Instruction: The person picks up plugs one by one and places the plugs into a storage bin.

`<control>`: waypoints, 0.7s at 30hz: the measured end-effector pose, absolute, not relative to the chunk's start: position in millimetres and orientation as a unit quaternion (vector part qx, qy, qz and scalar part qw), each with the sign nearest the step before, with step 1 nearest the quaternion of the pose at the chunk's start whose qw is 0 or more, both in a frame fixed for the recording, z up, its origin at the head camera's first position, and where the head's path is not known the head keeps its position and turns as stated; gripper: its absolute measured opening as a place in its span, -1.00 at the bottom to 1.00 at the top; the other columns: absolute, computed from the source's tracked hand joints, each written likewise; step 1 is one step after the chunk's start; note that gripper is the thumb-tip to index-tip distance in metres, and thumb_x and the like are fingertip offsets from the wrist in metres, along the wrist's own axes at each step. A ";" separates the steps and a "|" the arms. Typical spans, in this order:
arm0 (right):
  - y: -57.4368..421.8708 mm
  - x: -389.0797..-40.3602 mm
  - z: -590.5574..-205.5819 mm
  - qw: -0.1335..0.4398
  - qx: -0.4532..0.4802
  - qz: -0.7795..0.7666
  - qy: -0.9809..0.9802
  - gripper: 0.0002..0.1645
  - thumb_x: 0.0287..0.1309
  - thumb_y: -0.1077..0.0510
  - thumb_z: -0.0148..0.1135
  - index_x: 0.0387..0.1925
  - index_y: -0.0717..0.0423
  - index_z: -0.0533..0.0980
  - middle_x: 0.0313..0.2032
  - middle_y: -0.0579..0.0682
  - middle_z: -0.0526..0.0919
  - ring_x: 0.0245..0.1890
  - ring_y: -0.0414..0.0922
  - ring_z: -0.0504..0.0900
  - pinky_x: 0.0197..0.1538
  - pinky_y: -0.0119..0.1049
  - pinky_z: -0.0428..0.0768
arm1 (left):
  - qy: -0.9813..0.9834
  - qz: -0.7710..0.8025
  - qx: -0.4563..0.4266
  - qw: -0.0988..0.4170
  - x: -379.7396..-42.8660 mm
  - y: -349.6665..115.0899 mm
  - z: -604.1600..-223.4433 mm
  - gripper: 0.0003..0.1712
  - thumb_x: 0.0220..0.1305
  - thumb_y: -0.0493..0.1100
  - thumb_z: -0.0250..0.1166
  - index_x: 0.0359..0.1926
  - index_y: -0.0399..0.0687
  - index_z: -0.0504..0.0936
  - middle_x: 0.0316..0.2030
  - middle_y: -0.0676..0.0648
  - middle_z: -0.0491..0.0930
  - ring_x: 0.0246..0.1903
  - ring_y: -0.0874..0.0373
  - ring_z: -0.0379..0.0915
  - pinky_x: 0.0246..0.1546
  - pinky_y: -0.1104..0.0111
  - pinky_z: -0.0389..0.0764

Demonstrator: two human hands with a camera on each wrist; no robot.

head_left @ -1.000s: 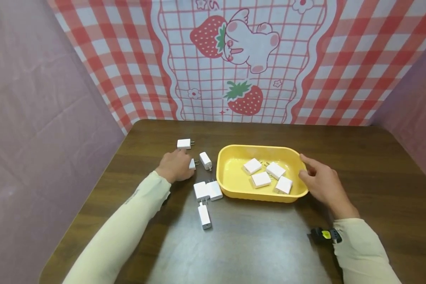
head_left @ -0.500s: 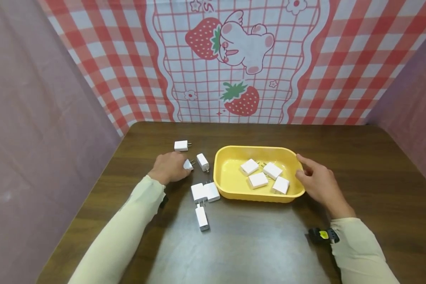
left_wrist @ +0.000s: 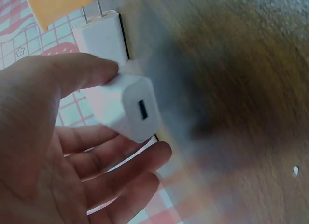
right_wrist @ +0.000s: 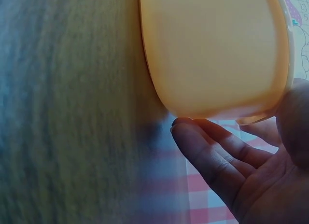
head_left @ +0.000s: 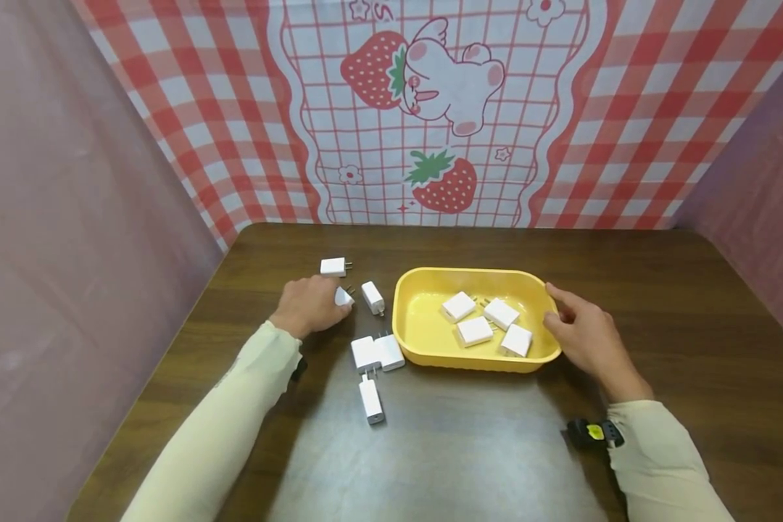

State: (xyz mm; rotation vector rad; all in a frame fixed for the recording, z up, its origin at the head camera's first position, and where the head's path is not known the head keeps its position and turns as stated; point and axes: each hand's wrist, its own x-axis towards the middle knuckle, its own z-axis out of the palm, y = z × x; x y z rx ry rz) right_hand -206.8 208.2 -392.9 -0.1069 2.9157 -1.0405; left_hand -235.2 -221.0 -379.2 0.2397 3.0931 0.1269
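My left hand (head_left: 309,305) pinches a white USB charger plug (left_wrist: 128,105) between thumb and fingers at the left of the table. Its USB port faces the left wrist camera, and its prongs point right in the head view. Beside it on the table lies another charger (head_left: 373,298). At the yellow plastic basin (head_left: 466,360), my right hand (head_left: 590,341) grips the right end, thumb over the rim and fingers against the outer wall (right_wrist: 217,55). Several white chargers, one of them nearest the front right (head_left: 517,341), lie inside the basin.
A charger (head_left: 333,267) lies behind my left hand. Two more, side by side (head_left: 365,354), lie by the basin's front left corner, with another charger (head_left: 371,401) nearer me. A checked strawberry cloth (head_left: 444,181) hangs behind the wooden table (head_left: 470,449).
My left hand has shifted slightly, and the charger in its fingers has risen a little and tilted. The right hand stays on the basin, and the head view has turned slightly.
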 end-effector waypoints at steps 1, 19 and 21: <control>208.1 -206.8 -393.2 0.021 -0.034 -0.337 0.941 -0.27 0.40 0.07 0.03 0.53 0.07 0.15 -0.13 0.21 0.45 -0.19 0.08 0.41 -0.29 -0.24 0.51 | 0.996 0.042 0.074 0.017 -234.8 -220.7 -378.8 -0.55 0.28 0.17 0.24 -0.16 -0.13 0.59 -0.35 -0.11 0.62 -0.42 0.00 0.50 -0.38 0.01 0.54; 208.3 -207.1 -394.8 0.021 -0.029 -0.338 0.940 -0.26 0.39 0.06 0.03 0.53 0.06 0.14 -0.13 0.20 0.45 -0.17 0.08 0.42 -0.29 -0.25 0.52 | 0.994 0.052 0.075 -0.055 -229.1 -200.2 -364.6 -0.50 0.24 0.28 0.18 -0.32 -0.09 0.55 -0.58 -0.04 0.50 -0.61 0.04 0.41 -0.66 0.23 0.41; 208.8 -206.7 -394.6 0.020 -0.030 -0.339 0.940 -0.26 0.39 0.07 0.03 0.53 0.06 0.14 -0.11 0.20 0.46 -0.17 0.08 0.42 -0.29 -0.25 0.52 | 0.993 0.051 0.082 -0.066 -228.1 -195.6 -361.9 -0.49 0.24 0.28 0.17 -0.30 -0.10 0.55 -0.57 -0.04 0.51 -0.61 0.04 0.41 -0.65 0.22 0.42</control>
